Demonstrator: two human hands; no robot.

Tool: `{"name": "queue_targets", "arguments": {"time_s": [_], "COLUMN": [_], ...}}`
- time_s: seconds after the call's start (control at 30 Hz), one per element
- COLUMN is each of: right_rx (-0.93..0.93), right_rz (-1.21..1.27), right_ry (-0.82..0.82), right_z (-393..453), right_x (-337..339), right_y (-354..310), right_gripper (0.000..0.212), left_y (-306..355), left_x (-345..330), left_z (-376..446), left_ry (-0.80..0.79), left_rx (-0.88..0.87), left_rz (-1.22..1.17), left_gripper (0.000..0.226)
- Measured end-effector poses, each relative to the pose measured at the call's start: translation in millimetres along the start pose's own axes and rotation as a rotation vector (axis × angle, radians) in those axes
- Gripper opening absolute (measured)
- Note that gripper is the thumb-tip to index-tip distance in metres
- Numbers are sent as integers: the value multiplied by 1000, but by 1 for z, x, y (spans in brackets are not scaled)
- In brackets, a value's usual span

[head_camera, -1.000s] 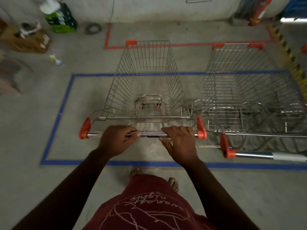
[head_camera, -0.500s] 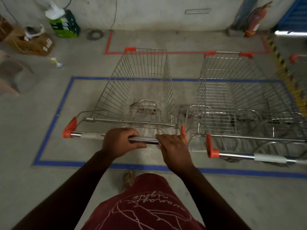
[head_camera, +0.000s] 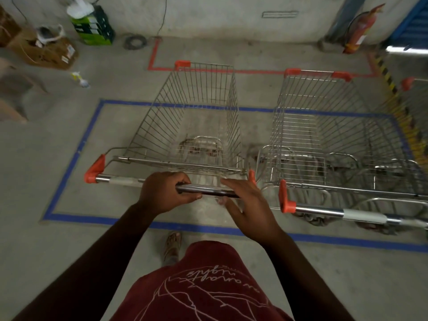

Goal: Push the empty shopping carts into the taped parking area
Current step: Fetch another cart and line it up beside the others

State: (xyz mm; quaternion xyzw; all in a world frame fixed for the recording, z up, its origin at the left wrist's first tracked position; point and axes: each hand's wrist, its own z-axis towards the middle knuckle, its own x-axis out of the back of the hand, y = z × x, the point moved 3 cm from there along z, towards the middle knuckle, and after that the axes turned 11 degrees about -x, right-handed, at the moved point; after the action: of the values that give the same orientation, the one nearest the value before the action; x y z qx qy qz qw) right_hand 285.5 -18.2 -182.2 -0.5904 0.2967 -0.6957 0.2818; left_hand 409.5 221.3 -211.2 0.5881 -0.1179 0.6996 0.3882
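We see both hands on the chrome push bar (head_camera: 208, 190) of the empty silver wire shopping cart with orange corner caps (head_camera: 194, 117). The left hand (head_camera: 165, 193) curls tightly round the bar near its middle. The right hand (head_camera: 247, 202) lies over the bar with fingers nearly straight, the thumb below it; we cannot tell whether it truly clasps the bar. The cart stands inside the blue tape rectangle (head_camera: 69, 163) on the grey concrete floor (head_camera: 46, 251), angled slightly, its front reaching past the far blue line. Just beside it on the right stands a second silver wire cart (head_camera: 324, 135), also within the blue tape. A red tape line (head_camera: 254, 71) runs beyond both carts, near a red fire extinguisher (head_camera: 360, 31) against the wall.
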Motion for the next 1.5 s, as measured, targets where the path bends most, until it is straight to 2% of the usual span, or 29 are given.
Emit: {"name": "queue_targets", "arguments": {"time_s": [0.13, 0.23, 0.27, 0.33, 0.4, 0.53, 0.67, 0.8, 0.97, 1.13, 1.27, 1.5], "right_rx": [30, -104, -194, -383, -478, -495, -539, -509, -304, -186, -129, 4], "right_rz": [-80, -205, -251, -397, -526, -631, -759, -759, -662, -645, -653, -636], "right_ry": [373, 498, 494, 430, 344, 239, -14, -30, 71, 120, 73, 25], "right_z": [-30, -49, -54, -62, -70, -57, -32, -29, -29, -29, -37, -30], "right_x": [43, 65, 69, 73, 72, 78, 80, 79, 72, 61, 64, 82], "right_y": [15, 37, 46, 61, 76, 91, 99, 101, 104, 98, 105, 116], "right_gripper": [23, 21, 23, 46, 64, 51, 61, 58, 34, 33, 33, 35], "left_y": [17, 52, 66, 91, 110, 132, 130, 134, 138, 139, 147, 167], "left_x": [2, -8, -14, -28, -41, -55, -63, -64, -64, -66, -66, -64], "left_z": [5, 16, 20, 28, 37, 49, 51, 47, 47, 40, 36, 31], "left_ry": [-80, -89, -93, -143, -192, -241, -185, -93, -30, 27, 49, -83], "left_rx": [-23, -105, -129, -158, -183, -181, -186, -175, -92, -57, -26, -70], "left_rz": [-89, -146, -148, -146, -132, -119, -14, 7, 10, 4, -13, -54], "left_gripper": [49, 43, 45, 55, 72, 90, 90, 91, 88, 85, 78, 85]}}
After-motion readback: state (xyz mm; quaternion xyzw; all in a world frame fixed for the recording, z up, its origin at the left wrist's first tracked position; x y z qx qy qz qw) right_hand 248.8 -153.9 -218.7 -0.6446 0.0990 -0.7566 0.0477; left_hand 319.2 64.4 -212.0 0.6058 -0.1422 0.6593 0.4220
